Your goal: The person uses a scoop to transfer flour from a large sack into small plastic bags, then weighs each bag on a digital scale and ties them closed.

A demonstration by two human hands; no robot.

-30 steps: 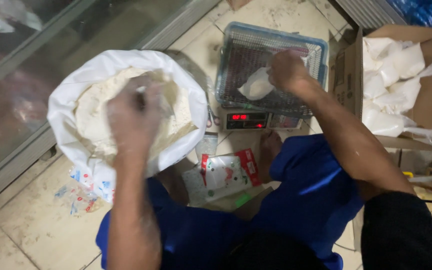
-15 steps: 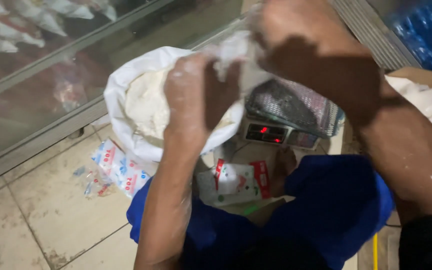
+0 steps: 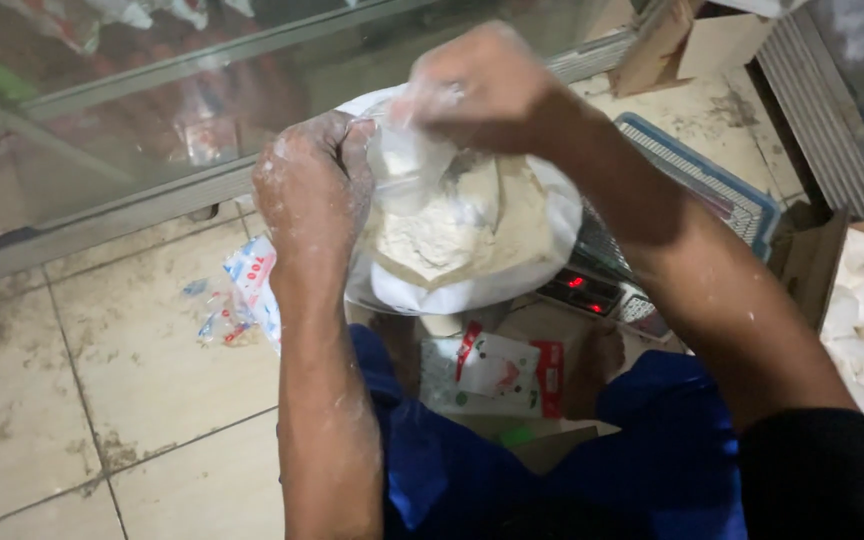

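head view — both floury hands, left hand (image 3: pixel 314 190) and right hand (image 3: pixel 482 90), fingers pinched on a small clear bag (image 3: pixel 404 165) above the flour sack (image 3: pixel 472 240).

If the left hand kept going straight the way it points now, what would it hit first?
Likely the small clear bag pinched between the left hand and right hand; beyond it, the flour sack, though depth is hard to judge.

Bare floor tile (image 3: pixel 82 390) is left open on the left side. Straight ahead is blocked by the glass case (image 3: pixel 152 110), and the right is crowded by the scale (image 3: pixel 692 200) and cardboard box (image 3: pixel 852 290).
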